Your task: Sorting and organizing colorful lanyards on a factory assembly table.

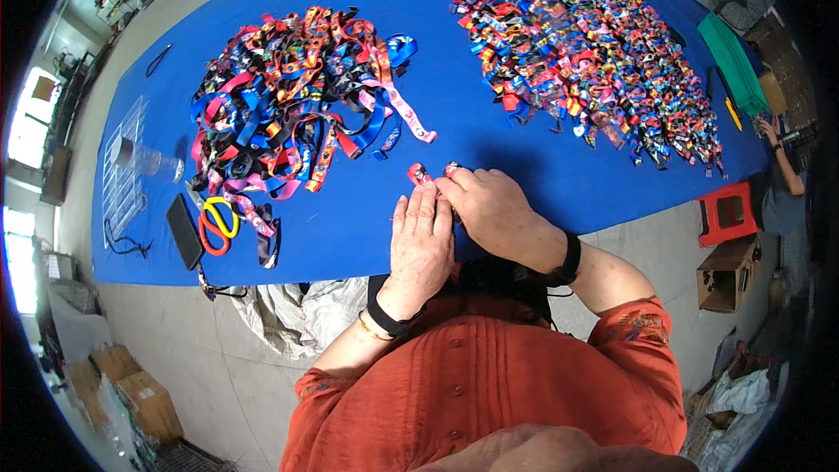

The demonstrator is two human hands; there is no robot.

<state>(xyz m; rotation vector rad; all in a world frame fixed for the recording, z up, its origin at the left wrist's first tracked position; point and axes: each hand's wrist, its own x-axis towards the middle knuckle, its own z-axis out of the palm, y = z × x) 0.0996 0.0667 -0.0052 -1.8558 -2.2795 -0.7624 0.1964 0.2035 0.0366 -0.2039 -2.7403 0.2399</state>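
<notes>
At the table's near edge, both my hands are close together over a short red-and-black printed strap [419, 175]. My left hand [421, 243] presses down on it with straight fingers held together; its end pokes out past the fingertips. Closed beside it, my right hand [498, 210] has thumb and fingers bent in on a piece of the strap, and a dark tip [452, 168] shows at its fingers. What lies beneath the palms is hidden. Ahead to the left is a tangled heap of colourful printed straps [297, 96].
A broad pile of small looped straps [585, 52] covers the far right of the blue table [350, 236]. Left are red-and-yellow-handled scissors [217, 225], a black phone [184, 232], a clear bottle [157, 163] and a white wire rack [125, 183]. Another person's hand [769, 133] is at right, near a red stool [725, 214].
</notes>
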